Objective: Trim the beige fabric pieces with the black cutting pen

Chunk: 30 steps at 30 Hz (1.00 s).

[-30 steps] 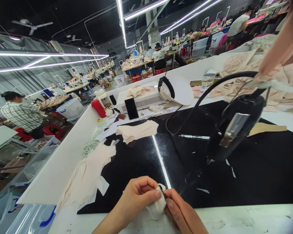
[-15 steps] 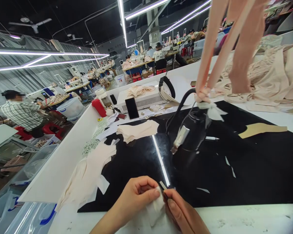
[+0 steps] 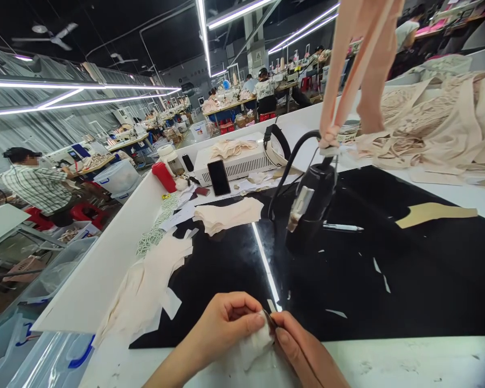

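Near the front edge of the black mat (image 3: 428, 280), my left hand (image 3: 226, 328) is closed, pinching a small piece of white fabric (image 3: 256, 342) between thumb and fingers. My right hand (image 3: 303, 347) touches the same fabric from the right, its fingers closed around a slim dark tool (image 3: 270, 319). Most of that tool is hidden by the fingers, so its exact kind is unclear. A narrow white sliver (image 3: 271, 305) shows just beyond the fingertips.
A black corded tool (image 3: 315, 199) hangs over the mat from pink fabric strips (image 3: 343, 81). Pale fabric stacks (image 3: 149, 291) lie left, near a phone (image 3: 219, 178). A pen (image 3: 343, 227) and a tan pattern piece (image 3: 436, 214) lie right. A person (image 3: 36, 180) sits beyond the partition.
The hanging black tool and its pink strips have swung left, uncovering more of the pen. My hands stay nearly in place; the white fabric between them has shifted and bunched slightly.
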Tool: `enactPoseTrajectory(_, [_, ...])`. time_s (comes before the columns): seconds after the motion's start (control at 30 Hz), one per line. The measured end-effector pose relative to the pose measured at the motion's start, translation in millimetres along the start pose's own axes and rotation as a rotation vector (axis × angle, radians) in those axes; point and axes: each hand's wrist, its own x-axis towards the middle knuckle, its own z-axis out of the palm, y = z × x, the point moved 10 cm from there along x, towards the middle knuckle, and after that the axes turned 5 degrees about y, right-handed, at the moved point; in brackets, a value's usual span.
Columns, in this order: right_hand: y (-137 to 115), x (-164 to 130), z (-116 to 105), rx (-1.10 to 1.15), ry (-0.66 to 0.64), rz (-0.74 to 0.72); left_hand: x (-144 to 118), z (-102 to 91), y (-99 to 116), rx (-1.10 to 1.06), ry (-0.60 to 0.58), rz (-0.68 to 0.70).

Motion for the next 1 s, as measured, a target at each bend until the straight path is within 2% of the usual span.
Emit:
enactPoseTrajectory(0.2, [2,1,4,-0.004,-0.065,0.022,-2,2.0,3,0.018,-0.019,-0.019])
enactPoseTrajectory(0.43, [3,0,-1,-0.001,-0.046,0.021,-4,5.7,11,0.034,-0.047,-0.01])
enactPoseTrajectory(0.67, [-9,-3,-7,-0.144,-0.096,-0.053,-5,-0.2,12,0.168,-0.037,-0.036])
enactPoseTrajectory(0.83, [-20,-4,-14,-0.232,-0.059,-0.158,-5,-3.5,8,0.214,-0.052,-0.05])
enactPoseTrajectory(1.0, [-20,-4,-13,-0.25,-0.063,-0.158,-6,-7.5,7,0.285,-0.053,-0.068])
